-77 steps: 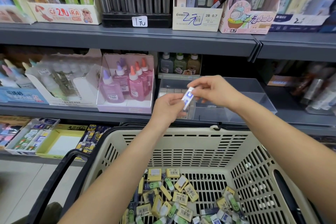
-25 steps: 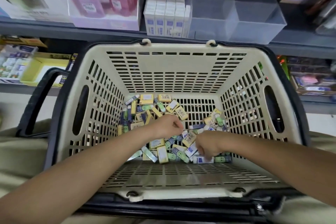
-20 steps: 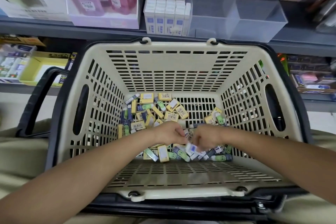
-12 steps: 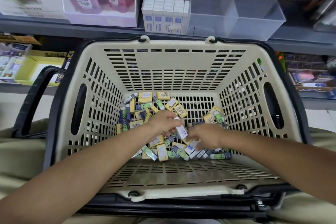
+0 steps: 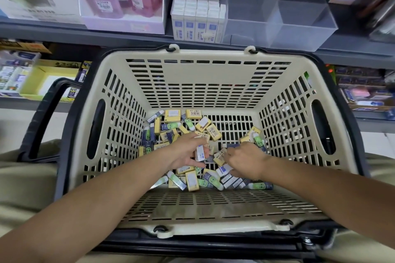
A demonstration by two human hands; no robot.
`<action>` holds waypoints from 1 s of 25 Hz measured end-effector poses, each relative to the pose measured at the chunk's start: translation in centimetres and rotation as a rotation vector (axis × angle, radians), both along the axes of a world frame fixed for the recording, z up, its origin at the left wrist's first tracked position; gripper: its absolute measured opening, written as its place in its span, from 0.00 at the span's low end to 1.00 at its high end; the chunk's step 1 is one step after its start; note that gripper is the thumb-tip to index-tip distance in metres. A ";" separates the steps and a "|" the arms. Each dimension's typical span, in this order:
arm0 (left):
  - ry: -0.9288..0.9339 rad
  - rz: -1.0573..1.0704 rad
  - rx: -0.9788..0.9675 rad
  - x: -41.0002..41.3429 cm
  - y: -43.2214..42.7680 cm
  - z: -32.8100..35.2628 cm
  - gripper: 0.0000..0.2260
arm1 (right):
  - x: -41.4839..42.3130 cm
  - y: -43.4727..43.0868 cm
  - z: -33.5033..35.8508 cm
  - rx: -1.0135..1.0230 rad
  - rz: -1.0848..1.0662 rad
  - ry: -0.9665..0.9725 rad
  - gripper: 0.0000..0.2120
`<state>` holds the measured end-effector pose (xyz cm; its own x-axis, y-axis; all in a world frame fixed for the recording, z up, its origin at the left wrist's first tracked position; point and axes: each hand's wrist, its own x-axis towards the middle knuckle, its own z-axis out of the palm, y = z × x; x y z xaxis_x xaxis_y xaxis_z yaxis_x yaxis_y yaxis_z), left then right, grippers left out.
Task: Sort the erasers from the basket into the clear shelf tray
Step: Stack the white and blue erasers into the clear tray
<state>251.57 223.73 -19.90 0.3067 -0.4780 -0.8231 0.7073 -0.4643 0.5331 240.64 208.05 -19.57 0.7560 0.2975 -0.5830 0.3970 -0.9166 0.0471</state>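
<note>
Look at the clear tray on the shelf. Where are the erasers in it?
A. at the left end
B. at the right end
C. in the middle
A: the white erasers stand in rows at the left end of the tray, and none show further right.

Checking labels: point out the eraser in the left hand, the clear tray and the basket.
eraser (image 5: pixel 200 153): head view, its white wrapper.
clear tray (image 5: pixel 299 34): head view, bare front wall.
basket (image 5: pixel 205 72): head view, far wall's solid panel.
</note>
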 end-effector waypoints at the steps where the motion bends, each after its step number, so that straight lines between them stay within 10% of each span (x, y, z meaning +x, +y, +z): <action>1: 0.009 -0.009 0.014 0.0 0.0 0.0 0.06 | 0.1 -0.1 -0.1 -0.012 -0.042 -0.012 0.14; 9: 0.060 0.068 -0.069 0.1 -0.5 0.3 0.04 | 2.2 0.2 0.8 0.609 -0.896 -0.069 0.12; 13: 0.103 0.087 -0.153 -0.3 -1.0 0.5 0.11 | 3.2 0.2 2.0 0.777 -0.998 0.027 0.12; 16: 0.049 0.117 -0.088 0.0 -1.1 0.3 0.03 | 3.1 -2.4 2.6 0.560 -0.966 0.096 0.08; 21: 0.057 -0.011 -0.030 -0.1 -0.6 0.2 0.09 | 1.6 -2.2 1.2 -0.134 -0.422 0.125 0.35; 25: 0.057 0.025 -0.012 -0.3 -0.8 -0.1 0.22 | 1.6 -2.4 0.7 0.049 -0.451 0.062 0.19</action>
<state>251.27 222.90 -19.96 0.2712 -0.4805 -0.8340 0.7480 -0.4400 0.4968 242.26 205.64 -18.88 0.7806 -0.0256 -0.6245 -0.0420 -0.9991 -0.0116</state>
